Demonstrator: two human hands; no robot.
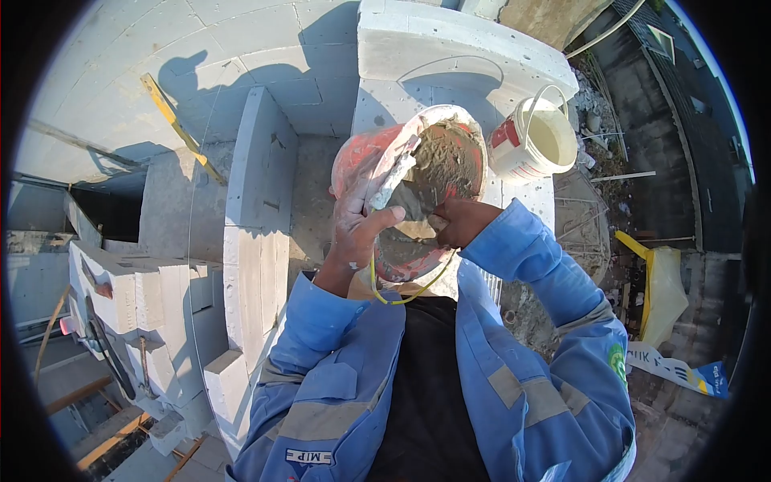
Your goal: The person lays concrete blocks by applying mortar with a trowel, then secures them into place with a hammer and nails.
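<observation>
A red bucket [347,153] with a mortar-smeared rim is tipped towards me, with wet grey mortar [451,161] inside. My left hand [356,229] is closed at its left side, around a white, mortar-caked handle [393,178] lying along the rim. The thumb points over the opening. Whether a tool blade joins that handle cannot be made out. My right hand [462,222] reaches into the opening from the right, fingers curled near the mortar; what they pinch, if anything, is hidden. A yellow wire bail [392,301] hangs at the near side of the bucket.
A white pail [552,138] stands right of the bucket on pale blocks [462,48]. Block walls [255,193] rise at left, with a yellow spirit level [181,128] leaning there and a taut string [191,265]. Rubble and a printed bag [679,369] lie lower at right.
</observation>
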